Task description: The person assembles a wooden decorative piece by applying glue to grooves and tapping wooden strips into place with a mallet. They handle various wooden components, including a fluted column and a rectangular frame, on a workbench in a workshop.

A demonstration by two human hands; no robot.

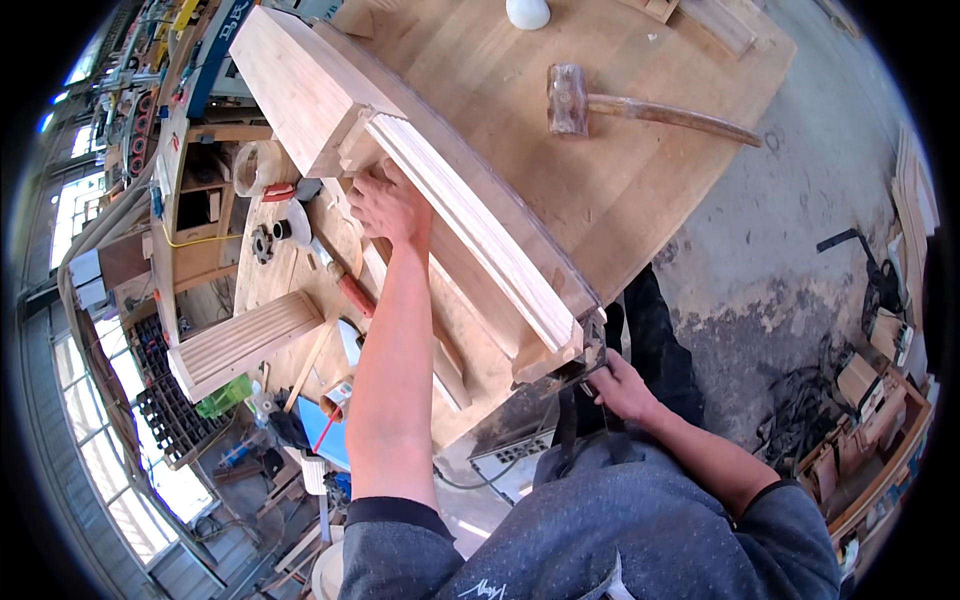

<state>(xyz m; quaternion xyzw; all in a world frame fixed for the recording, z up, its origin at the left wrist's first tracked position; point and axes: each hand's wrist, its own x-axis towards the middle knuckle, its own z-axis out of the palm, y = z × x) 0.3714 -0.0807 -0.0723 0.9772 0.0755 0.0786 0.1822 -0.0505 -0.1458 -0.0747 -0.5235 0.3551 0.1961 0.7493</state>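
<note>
Left hand pressed on the near-left end of the fluted wooden moulding, fingers curled together over its edge, grip closed on the moulding where it meets the big pale wood block. Right hand down at the moulding's lower right end, fingers wrapped shut around a dark metal clamp at that corner; exact contact of the fingertips hidden under the wood.

Moulding lying diagonal, long and ribbed, running from upper left by the block down to lower right at the clamp, resting along the curved edge of the round wooden table. Wood block touching the moulding's upper end, extending up and left away from it.

Wooden mallet flat on the table, well apart from the moulding, up and right of it, handle pointing right. White rounded object at the top edge, beyond the mallet.

Left of the moulding, lower: second table cluttered with small tools, a red-handled tool just beside the left forearm, a black star knob further left. Second fluted wood piece lying left of the forearm, well apart from the moulding. Grey concrete floor right of the round table.
</note>
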